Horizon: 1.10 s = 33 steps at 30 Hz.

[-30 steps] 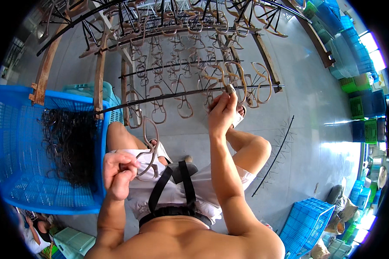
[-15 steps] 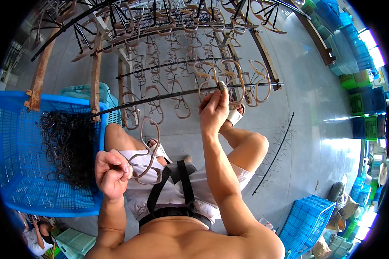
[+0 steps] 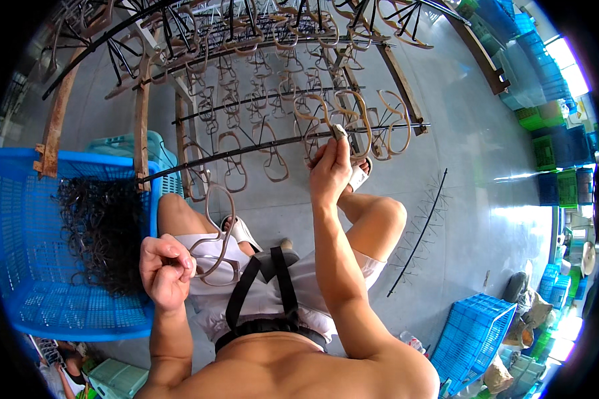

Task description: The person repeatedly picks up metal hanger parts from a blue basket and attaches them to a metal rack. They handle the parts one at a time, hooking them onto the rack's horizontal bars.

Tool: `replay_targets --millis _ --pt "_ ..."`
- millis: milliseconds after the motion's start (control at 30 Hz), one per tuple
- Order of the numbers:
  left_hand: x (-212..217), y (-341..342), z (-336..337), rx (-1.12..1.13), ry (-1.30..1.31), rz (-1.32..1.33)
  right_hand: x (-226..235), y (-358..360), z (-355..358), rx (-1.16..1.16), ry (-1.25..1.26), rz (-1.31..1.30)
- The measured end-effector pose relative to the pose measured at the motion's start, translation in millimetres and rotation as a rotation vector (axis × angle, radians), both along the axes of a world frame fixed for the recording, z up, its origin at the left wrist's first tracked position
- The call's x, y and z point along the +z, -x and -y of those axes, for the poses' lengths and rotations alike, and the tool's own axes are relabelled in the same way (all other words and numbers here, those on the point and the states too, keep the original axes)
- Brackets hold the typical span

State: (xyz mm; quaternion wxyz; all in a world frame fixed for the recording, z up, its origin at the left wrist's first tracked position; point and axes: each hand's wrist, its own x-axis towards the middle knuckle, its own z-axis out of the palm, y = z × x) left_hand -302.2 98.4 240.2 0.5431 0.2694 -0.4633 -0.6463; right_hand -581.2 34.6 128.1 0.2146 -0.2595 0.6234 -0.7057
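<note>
My left hand [image 3: 165,274] is closed, its fingers curled on the edge of a brown eyeglass frame [image 3: 208,203] that stands out to the right above my thigh. Farther ahead, my right hand [image 3: 329,171] reaches up to a black rod [image 3: 266,144] on the rack. Its thumb and finger, one tip wrapped in something whitish, pinch at a tan eyeglass frame [image 3: 365,123] by the rod. The exact contact is hidden by the fingers. Another tan frame [image 3: 406,120] hangs close by on the right, and several brown frames [image 3: 231,179] hang along the rod to the left.
A large blue basket [image 3: 80,326] on my left holds a heap of dark eyeglass frames [image 3: 103,233]. Rusty rack posts [image 3: 143,120] and more loaded rods stand ahead. A loose rod with thin prongs [image 3: 419,233] lies on the floor at right, with a blue crate [image 3: 469,339] nearer me.
My left hand, still holding its frame, has shifted slightly left and down, and the frame has turned a little. My right hand stays pinched at the rod. The whole view has shifted slightly.
</note>
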Motion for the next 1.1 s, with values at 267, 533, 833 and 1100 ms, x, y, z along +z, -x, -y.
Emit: replay_targets --millis 267,533,833,1100 --pt "2.7 0.2 0.2 -0.008 0.0 0.018 -5.3 3.3 0.6 -0.033 -0.027 -0.112" --pt "2.4 -2.2 -2.2 0.008 -0.006 0.04 -5.3 -0.1 -1.3 -0.017 0.024 0.001" --pt "0.5 4.1 -1.2 -0.024 0.002 0.04 10.3 -25.1 0.8 0.082 0.111 0.19" --pt "-2.9 1.0 -0.4 -0.045 -0.011 -0.022 6.8 -29.0 -1.0 0.115 0.097 0.077"
